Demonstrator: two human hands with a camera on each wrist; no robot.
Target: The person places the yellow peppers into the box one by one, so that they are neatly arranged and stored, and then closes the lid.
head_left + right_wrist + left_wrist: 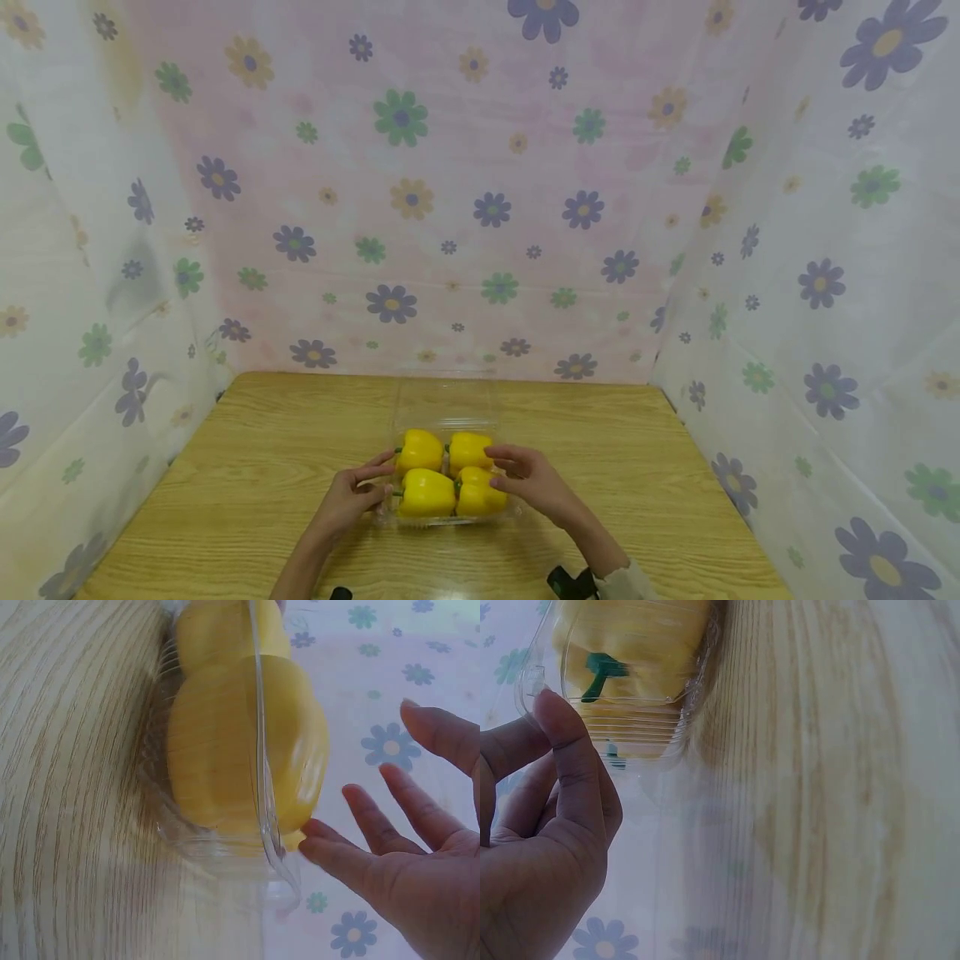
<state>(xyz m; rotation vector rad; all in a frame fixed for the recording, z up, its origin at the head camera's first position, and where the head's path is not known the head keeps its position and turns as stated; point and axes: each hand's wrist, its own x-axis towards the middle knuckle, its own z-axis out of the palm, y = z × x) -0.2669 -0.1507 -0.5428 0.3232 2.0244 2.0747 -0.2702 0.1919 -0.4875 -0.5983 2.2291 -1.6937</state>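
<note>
Several yellow bell peppers (427,493) with green stems sit in two rows in a clear plastic clamshell box (442,522). Its transparent lid (446,402) is folded back, away from the person. On the box's left side, my left hand (351,497) pinches the rim between thumb and finger; the left wrist view shows this grip by the ribbed wall (634,724). My right hand (534,482) is at the right side, fingers spread and relaxed. In the right wrist view its fingertips come right beside a pepper (225,742) and the box rim (262,776).
The box rests on a wood-grain table (615,467). Flower-print cloth (450,167) hangs behind the table and along both sides. A black device (572,583) is strapped at the right wrist, near a light sleeve (628,582).
</note>
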